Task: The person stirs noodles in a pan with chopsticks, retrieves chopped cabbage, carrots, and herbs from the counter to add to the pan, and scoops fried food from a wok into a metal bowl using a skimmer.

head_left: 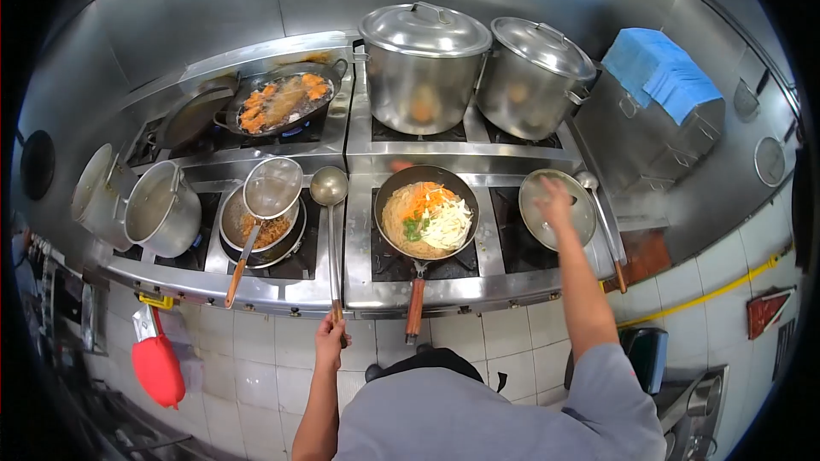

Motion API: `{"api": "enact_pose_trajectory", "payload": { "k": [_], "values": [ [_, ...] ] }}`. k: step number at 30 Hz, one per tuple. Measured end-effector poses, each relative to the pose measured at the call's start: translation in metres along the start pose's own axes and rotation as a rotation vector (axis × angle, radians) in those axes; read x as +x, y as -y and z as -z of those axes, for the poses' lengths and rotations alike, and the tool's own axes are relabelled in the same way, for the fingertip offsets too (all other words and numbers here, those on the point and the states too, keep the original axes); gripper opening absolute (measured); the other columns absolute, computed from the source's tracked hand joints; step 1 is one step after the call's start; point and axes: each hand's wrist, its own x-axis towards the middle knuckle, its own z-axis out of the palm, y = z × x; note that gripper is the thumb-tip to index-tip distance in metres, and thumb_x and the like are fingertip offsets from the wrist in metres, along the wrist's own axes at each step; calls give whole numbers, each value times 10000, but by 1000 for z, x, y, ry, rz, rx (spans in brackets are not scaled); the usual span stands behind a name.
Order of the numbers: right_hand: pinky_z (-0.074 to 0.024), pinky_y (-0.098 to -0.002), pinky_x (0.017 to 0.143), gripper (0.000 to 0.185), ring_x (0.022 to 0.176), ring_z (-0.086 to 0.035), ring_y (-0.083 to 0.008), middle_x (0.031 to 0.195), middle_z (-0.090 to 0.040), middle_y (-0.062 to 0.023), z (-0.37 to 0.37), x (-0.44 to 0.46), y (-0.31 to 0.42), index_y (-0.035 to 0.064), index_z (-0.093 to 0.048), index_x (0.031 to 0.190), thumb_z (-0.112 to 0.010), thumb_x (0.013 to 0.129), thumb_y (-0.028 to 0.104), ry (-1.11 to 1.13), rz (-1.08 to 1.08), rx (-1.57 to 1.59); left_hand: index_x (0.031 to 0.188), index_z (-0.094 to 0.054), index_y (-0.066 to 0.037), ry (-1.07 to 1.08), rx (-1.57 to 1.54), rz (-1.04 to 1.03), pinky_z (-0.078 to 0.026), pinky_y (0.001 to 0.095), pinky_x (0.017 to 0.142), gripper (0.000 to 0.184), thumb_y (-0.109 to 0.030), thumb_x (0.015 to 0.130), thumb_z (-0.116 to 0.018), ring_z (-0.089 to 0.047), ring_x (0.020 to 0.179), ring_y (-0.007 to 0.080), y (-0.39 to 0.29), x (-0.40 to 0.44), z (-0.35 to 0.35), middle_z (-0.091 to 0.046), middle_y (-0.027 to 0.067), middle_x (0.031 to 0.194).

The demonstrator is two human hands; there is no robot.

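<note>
My left hand (330, 341) is closed around the wooden end of a long-handled ladle (330, 187), whose bowl lies at the stove between the burners. My right hand (555, 199) reaches over a round pan lid (557, 230) on the right front burner, fingers spread; whether they touch the lid is unclear. Between my arms a frying pan (391, 235) sits on the burner with its wooden handle toward me. In it are noodles (397, 207), shredded carrot (432, 196), shredded cabbage (447, 229) and some chopped greens (415, 229).
Behind stand two big lidded stockpots (421, 90) (531, 90). A wok (295, 122) at back left has orange pieces frying in oil. A strainer (273, 187) rests over a pan (231, 220) of browned food. Tall pots (160, 213) stand far left. Another long-handled ladle (602, 218) lies right of the lid.
</note>
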Motion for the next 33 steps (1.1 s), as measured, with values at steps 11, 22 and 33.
{"api": "enact_pose_trajectory", "payload": {
  "k": [11, 22, 33],
  "values": [
    [-472, -355, 831, 301, 917, -592, -300, 970, -600, -125, -17, 33, -136, 72, -654, 940, -738, 664, 158, 333, -8, 146, 1282, -480, -36, -378, 197, -190, -428, 260, 779, 417, -202, 909, -569, -525, 880, 131, 30, 6, 5, -575, 65, 1011],
    [-470, -374, 760, 236, 887, -585, -301, 931, -582, -100, 58, 64, 26, 109, -666, 884, -671, 650, 140, 348, 333, 267, 1171, -560, 4, -908, 562, -108, -455, 321, 842, 354, -222, 899, -558, -580, 966, 232, 175, -107, 122, -630, 133, 1018],
    [-474, -378, 813, 239, 925, -575, -302, 981, -580, -74, -88, 35, 186, 157, -678, 891, -684, 653, 178, 494, 609, 425, 1174, -576, -58, -554, 428, 396, -490, 306, 466, 389, -257, 841, -612, -599, 594, 178, 216, -217, 60, -644, 77, 896]
  ]
}}
